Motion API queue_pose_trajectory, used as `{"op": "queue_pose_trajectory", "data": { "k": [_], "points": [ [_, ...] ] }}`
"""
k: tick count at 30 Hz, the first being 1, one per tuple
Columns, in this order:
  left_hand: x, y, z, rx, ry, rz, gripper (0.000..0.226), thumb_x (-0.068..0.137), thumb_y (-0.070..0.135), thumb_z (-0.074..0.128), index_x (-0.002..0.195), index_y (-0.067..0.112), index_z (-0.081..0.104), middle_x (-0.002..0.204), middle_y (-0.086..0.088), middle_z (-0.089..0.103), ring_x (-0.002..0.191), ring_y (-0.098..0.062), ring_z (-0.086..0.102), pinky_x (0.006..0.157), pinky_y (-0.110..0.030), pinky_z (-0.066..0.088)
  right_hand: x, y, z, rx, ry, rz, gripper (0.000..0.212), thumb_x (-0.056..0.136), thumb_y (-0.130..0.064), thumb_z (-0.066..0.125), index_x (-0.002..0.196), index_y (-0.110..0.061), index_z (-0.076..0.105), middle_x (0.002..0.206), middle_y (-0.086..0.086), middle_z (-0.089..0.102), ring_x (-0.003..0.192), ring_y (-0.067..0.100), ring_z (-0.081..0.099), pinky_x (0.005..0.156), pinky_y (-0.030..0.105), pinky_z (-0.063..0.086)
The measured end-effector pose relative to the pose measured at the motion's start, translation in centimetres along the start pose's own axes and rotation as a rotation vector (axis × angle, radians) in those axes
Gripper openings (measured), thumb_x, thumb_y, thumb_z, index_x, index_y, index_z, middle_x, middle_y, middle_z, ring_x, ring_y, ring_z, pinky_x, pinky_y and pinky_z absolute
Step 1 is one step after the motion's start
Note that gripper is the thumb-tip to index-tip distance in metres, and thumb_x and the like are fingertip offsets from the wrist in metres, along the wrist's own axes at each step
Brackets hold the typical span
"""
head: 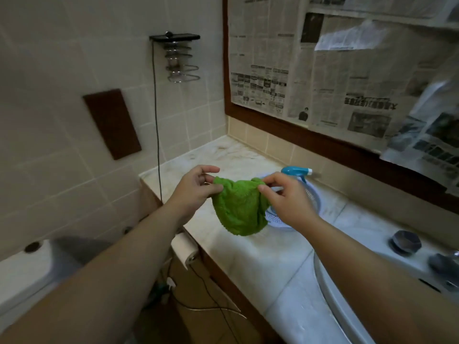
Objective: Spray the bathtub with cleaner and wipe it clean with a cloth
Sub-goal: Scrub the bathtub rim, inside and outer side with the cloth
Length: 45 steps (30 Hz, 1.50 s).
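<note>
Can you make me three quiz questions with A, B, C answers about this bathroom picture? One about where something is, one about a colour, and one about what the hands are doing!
1. Where is the spray bottle?
A. On the floor
B. Behind the cloth, at the white colander on the counter
C. Hanging on the wall rack

2. What colour is the cloth?
A. Green
B. Red
C. White

3. What are the hands doing?
A. Both rest flat on the counter
B. One holds the spray bottle
C. Both pinch the cloth's top edge and hold it up

Answers:
1 B, its blue head sticks up by the rim of the colander on the counter.
2 A, the cloth is bright green.
3 C, the left hand and right hand each pinch a corner, and the cloth hangs between them.
</note>
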<state>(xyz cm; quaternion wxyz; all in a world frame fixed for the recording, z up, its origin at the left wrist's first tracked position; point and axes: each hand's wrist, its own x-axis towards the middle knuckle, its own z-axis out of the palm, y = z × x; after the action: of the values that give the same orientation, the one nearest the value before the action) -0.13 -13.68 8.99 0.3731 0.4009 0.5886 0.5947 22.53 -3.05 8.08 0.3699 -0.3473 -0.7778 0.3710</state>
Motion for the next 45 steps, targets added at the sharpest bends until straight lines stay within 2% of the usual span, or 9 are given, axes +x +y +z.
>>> {"op": "queue_pose_trajectory", "data": {
  "k": [3, 9, 17, 24, 28, 30, 38, 42, 45],
  "points": [
    [-4.8, 0.0, -1.0, 0.018, 0.072, 0.009, 0.038, 0.087, -0.013, 0.07, 0.116, 0.011, 0.063, 0.08, 0.001, 0.061, 0.07, -0.012, 0.066, 0.068, -0.026, 0.056, -2.4, -0.6, 1.4, -0.004, -0.113, -0.009, 0.006, 0.092, -0.028, 0.076, 0.097, -0.025, 0.075, 0.093, -0.013, 0.071, 0.089, 0.005, 0.067, 0.083, 0.037, 0.057],
    [-13.4, 0.6, -3.9, 0.061, 0.147, 0.002, 0.036, 0.084, -0.013, 0.073, 0.108, 0.011, 0.062, 0.078, 0.006, 0.062, 0.069, -0.012, 0.06, 0.065, -0.027, 0.05, -7.1, -3.8, 5.0, -0.039, -0.314, -0.108, 0.008, 0.088, -0.022, 0.08, 0.089, -0.021, 0.072, 0.097, -0.011, 0.066, 0.089, -0.002, 0.063, 0.075, 0.018, 0.051],
    [-19.6, 3.2, -7.3, 0.113, 0.063, -0.004, 0.038, 0.077, -0.007, 0.079, 0.104, 0.011, 0.059, 0.086, -0.005, 0.061, 0.079, -0.019, 0.064, 0.073, -0.03, 0.054, -9.9, -8.9, 9.0, 0.025, -0.509, -0.141, 0.016, 0.079, -0.019, 0.083, 0.082, -0.026, 0.069, 0.102, -0.01, 0.071, 0.093, 0.002, 0.067, 0.083, 0.039, 0.06],
    [-20.3, 4.2, -7.3, 0.109, -0.057, -0.036, 0.037, 0.074, 0.0, 0.077, 0.101, 0.012, 0.056, 0.089, -0.01, 0.069, 0.083, -0.027, 0.067, 0.077, -0.035, 0.056, -10.2, -11.4, 9.3, 0.302, -0.87, -0.068, 0.049, 0.084, 0.002, 0.074, 0.126, -0.021, 0.066, 0.107, -0.005, 0.075, 0.105, 0.01, 0.069, 0.087, 0.026, 0.055],
    [-20.5, 4.2, -8.4, 0.182, -0.065, -0.052, 0.036, 0.081, -0.015, 0.074, 0.099, 0.009, 0.054, 0.086, -0.006, 0.07, 0.079, -0.019, 0.069, 0.072, -0.028, 0.057, -10.0, -11.3, 8.3, 0.086, -0.804, -0.131, 0.006, 0.088, -0.018, 0.08, 0.088, -0.023, 0.076, 0.083, -0.004, 0.072, 0.081, 0.008, 0.065, 0.079, 0.031, 0.051],
    [-20.5, 3.7, -8.8, 0.258, -0.071, -0.057, 0.035, 0.082, -0.012, 0.076, 0.101, 0.009, 0.056, 0.086, -0.002, 0.07, 0.081, -0.018, 0.068, 0.074, -0.029, 0.056, -9.9, -11.2, 8.0, -0.006, -0.797, -0.167, 0.015, 0.089, -0.029, 0.079, 0.079, -0.02, 0.073, 0.08, -0.001, 0.069, 0.074, 0.006, 0.062, 0.075, 0.028, 0.049],
    [-19.1, 1.5, -7.7, 0.372, -0.222, -0.051, 0.03, 0.087, 0.001, 0.078, 0.112, 0.004, 0.061, 0.099, -0.024, 0.068, 0.09, -0.034, 0.069, 0.086, -0.04, 0.058, -8.8, -12.1, 5.8, -0.178, -0.66, -0.254, 0.01, 0.093, -0.03, 0.075, 0.085, -0.023, 0.073, 0.08, 0.0, 0.07, 0.073, 0.018, 0.066, 0.068, 0.039, 0.055],
    [-17.7, -0.8, -6.2, 0.43, -0.304, -0.034, 0.028, 0.084, 0.011, 0.076, 0.108, 0.002, 0.066, 0.106, -0.018, 0.073, 0.103, -0.037, 0.071, 0.096, -0.056, 0.056, -8.6, -12.1, 4.1, -0.215, -0.581, -0.245, 0.007, 0.093, -0.029, 0.076, 0.089, -0.023, 0.075, 0.084, -0.009, 0.071, 0.078, 0.005, 0.066, 0.068, 0.024, 0.054],
    [-16.9, -3.1, -5.4, 0.475, -0.373, -0.091, 0.024, 0.09, 0.018, 0.077, 0.111, 0.008, 0.075, 0.111, -0.009, 0.076, 0.105, -0.026, 0.073, 0.098, -0.048, 0.057, -8.4, -11.6, 2.3, -0.203, -0.52, -0.19, 0.007, 0.094, -0.028, 0.074, 0.091, -0.022, 0.076, 0.084, -0.008, 0.072, 0.077, 0.003, 0.066, 0.063, 0.015, 0.05]
  ]
}}
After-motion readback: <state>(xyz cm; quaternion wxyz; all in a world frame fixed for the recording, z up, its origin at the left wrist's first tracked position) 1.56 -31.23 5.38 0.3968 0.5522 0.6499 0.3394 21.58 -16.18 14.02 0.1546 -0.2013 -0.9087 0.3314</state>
